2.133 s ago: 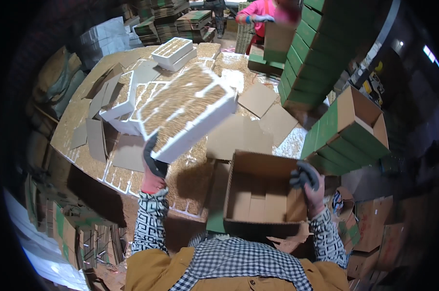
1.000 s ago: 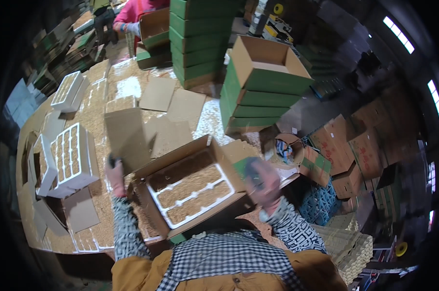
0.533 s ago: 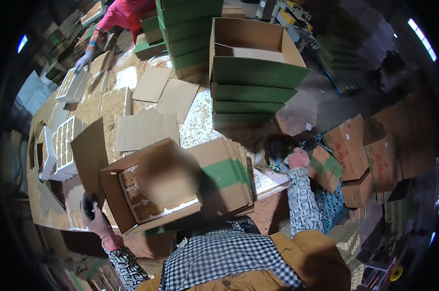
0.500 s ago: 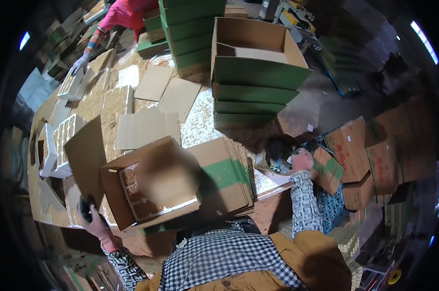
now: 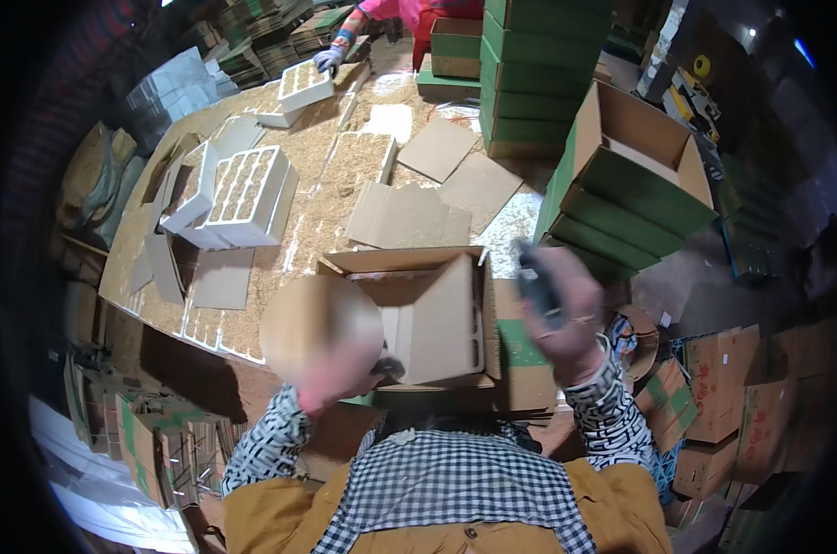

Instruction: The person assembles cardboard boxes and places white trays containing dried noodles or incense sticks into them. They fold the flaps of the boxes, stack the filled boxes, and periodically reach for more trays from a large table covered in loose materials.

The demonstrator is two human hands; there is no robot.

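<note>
The work table (image 5: 312,198), strewn with loose tan material, is stretched out beyond an open-topped carton (image 5: 491,346) set at its near edge, just in front of the body. The carton's walls look stiff but can be expected to buckle if squeezed at mid-span; it is best gripped at the corners. Inside, a white tray (image 5: 477,346) is mostly hidden; it is likely light for its size and brittle, so it is better supported at two opposite sides. Within the carton, over the tray, a plain cardboard sheet (image 5: 442,332) is seen at a slant. It should be light, springy and easily creased, and is best taken by its edges. The right hand (image 5: 566,305) is raised beside the carton, blurred; whether anything is held cannot be told. The left hand (image 5: 337,374) is partly obscured near the sheet's lower left corner; its grip cannot be told.
</note>
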